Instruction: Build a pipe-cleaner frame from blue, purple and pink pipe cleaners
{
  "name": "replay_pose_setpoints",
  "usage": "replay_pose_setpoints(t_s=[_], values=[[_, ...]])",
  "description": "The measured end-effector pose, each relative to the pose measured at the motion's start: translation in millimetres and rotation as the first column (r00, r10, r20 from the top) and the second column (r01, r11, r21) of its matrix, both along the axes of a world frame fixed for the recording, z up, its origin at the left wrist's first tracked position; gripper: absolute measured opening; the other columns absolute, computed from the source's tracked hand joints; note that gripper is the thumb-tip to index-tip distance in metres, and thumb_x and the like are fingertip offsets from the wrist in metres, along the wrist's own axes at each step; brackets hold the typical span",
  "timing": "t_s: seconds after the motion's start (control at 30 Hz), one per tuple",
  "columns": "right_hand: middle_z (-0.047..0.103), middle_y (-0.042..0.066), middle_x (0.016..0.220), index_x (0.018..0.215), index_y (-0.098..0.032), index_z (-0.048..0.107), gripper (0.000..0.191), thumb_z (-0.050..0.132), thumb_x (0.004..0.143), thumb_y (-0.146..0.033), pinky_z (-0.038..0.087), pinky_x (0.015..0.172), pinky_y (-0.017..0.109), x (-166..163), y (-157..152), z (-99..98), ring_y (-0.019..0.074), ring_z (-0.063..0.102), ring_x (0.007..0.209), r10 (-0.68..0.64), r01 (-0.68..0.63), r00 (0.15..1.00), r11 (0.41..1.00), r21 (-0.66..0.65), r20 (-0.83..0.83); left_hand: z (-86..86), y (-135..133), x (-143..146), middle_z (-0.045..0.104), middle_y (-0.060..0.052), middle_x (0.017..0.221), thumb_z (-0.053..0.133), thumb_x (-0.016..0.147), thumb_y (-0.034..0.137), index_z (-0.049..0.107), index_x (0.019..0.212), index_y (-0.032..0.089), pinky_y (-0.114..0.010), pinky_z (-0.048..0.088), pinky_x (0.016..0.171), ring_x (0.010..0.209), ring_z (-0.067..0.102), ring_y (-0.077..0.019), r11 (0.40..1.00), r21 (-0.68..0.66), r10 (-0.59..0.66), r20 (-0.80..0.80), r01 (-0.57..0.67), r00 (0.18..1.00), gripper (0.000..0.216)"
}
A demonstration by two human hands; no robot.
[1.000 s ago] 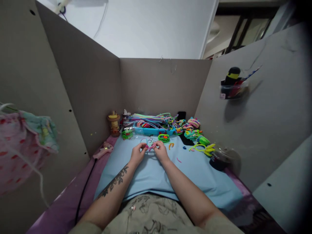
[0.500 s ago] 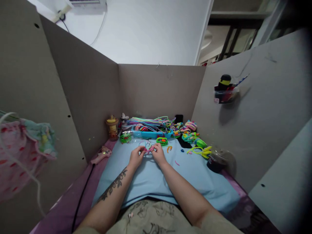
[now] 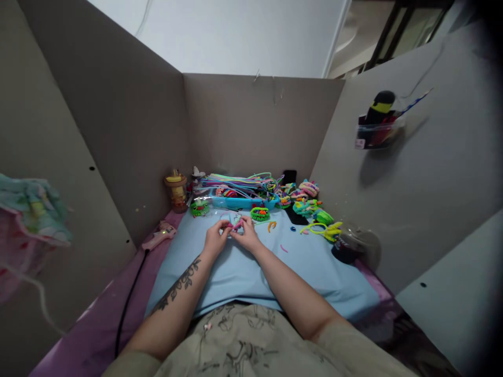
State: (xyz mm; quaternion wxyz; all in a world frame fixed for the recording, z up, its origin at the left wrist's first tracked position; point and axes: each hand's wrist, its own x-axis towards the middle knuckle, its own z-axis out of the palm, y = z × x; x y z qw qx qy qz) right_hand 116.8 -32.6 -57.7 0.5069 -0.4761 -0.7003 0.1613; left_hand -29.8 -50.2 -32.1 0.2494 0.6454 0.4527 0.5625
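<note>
Between my two hands is a small bent piece of pink pipe cleaner [image 3: 236, 225]. My left hand [image 3: 216, 237] pinches its left side, fingers closed. My right hand [image 3: 247, 234] grips the right side between thumb and fingers, close to the left fingertips. Just beyond the hands sits a green fuzzy ring-shaped piece [image 3: 260, 213] with orange bits in it. Orange pipe cleaner scraps [image 3: 272, 226] and a short pink scrap [image 3: 284, 248] lie to the right on the light blue cloth [image 3: 251, 277]. The fingers partly hide the pink piece.
A blue tray [image 3: 239, 202] piled with pipe cleaners [image 3: 239, 181] stands at the back. Finished fuzzy pieces [image 3: 308, 207] and a yellow one [image 3: 332, 231] lie right. A pink glue gun [image 3: 160, 235] and a drink cup [image 3: 176, 192] are left. Grey panels [image 3: 259, 125] enclose the table.
The head view has tipped downward and shifted. My right hand has turned, bringing its fingers closer to the left ones around the pink pipe cleaner, which both hands still hold.
</note>
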Motion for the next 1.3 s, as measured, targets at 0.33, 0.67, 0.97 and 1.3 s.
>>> replay_pose_setpoints(t_s=[0.33, 0.67, 0.97, 1.3], values=[[0.053, 0.006, 0.104, 0.089, -0.022, 0.065, 0.020, 0.059, 0.071, -0.016, 0.041, 0.094, 0.038, -0.3, -1.2, 0.2, 0.0225, 0.050, 0.102, 0.016, -0.017, 1.000, 0.999, 0.043, 0.021, 1.2, 1.1, -1.2, 0.070, -0.005, 0.081, 0.067, 0.068, 0.033, 0.066, 0.088, 0.017, -0.032, 0.049, 0.076, 0.079, 0.065, -0.0206, 0.998, -0.062, 0.012, 0.082, -0.007, 0.997, 0.025], [0.052, 0.006, 0.086, 0.092, -0.026, 0.071, 0.020, 0.054, 0.082, -0.023, 0.044, 0.083, 0.036, 4.2, -12.5, 13.5, 0.0215, 0.052, 0.084, -0.046, 0.049, 0.999, 0.993, 0.106, -0.027, 0.0, 5.6, -0.4, 0.066, -0.001, 0.061, 0.072, 0.063, 0.040, 0.064, 0.088, 0.014, -0.026, 0.047, 0.056, 0.057, 0.062, -0.0158, 0.972, -0.231, 0.025, 0.252, 0.035, 0.967, 0.037], [0.066, 0.004, 0.078, 0.079, -0.025, 0.071, 0.012, 0.060, 0.080, -0.030, 0.048, 0.076, 0.033, 0.6, -29.6, 22.8, 0.0198, 0.060, 0.077, 0.157, -0.154, 0.988, 0.982, 0.110, -0.016, 0.0, 10.6, -3.7, 0.066, -0.001, 0.063, 0.074, 0.056, 0.047, 0.062, 0.086, 0.013, -0.024, 0.044, 0.055, 0.056, 0.060, -0.0134, 0.964, -0.254, 0.035, 0.415, 0.079, 0.909, 0.047], [0.066, 0.003, 0.071, 0.085, -0.020, 0.070, 0.033, 0.045, 0.089, -0.042, 0.047, 0.061, 0.027, 2.9, -38.1, 26.5, 0.0156, 0.060, 0.064, 0.262, -0.255, 0.964, 0.960, 0.117, -0.053, 2.8, 3.8, -1.1, 0.062, 0.002, 0.058, 0.072, 0.061, 0.038, 0.063, 0.085, 0.013, -0.021, 0.039, 0.051, 0.052, 0.055, -0.0109, 0.973, -0.222, 0.012, 0.351, 0.071, 0.936, 0.035]])
